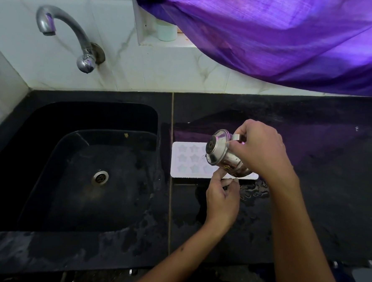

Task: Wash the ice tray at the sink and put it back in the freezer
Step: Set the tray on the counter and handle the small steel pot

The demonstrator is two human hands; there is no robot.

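Note:
A white ice tray point(187, 160) with star-shaped cells lies flat on the black counter just right of the sink point(87, 172). My right hand point(260, 152) grips a small steel jug point(221, 156) by its handle and holds it tilted over the tray's right half, hiding that part. A thin trickle of water seems to leave the jug's rim. My left hand point(223, 197) is at the tray's near edge, its fingertips touching the edge, fingers loosely curled. The sink is black and empty, with a steel drain point(100, 177).
A curved steel tap point(63, 31) on the white tiled wall hangs above the sink, not running. A purple curtain point(285, 38) drapes over the upper right. A pale cup point(166, 31) stands on the window ledge. Water drops lie on the counter point(320, 171) near the tray.

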